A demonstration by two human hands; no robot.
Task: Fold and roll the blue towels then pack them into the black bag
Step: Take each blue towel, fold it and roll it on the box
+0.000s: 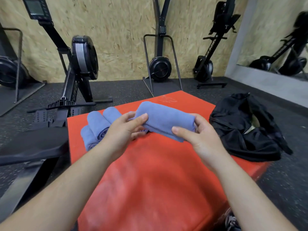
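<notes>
Above the red box (150, 172) I keep a rolled blue towel (165, 119) lifted, my left hand (123, 130) pinching one end and my right hand (198, 137) curled round the other, so it cannot unwind. Finished rolls (98, 125) wait at my left, and the black bag (241, 130) lies near on my right.

Towel roll (165, 120) held in fingers (141, 118) was plain periwinkle blue. Rolled towels (98, 124) left of fingers were same blue, with darker spiral lines at ends. Box top (150, 172) beneath fingers was orange-red with whitish chalky smears. Bag (233, 124) right of fingers was black. Floor (126, 87) beyond fingers was black with pale speckles. Wall (116, 30) was tan, flake-patterned.
</notes>
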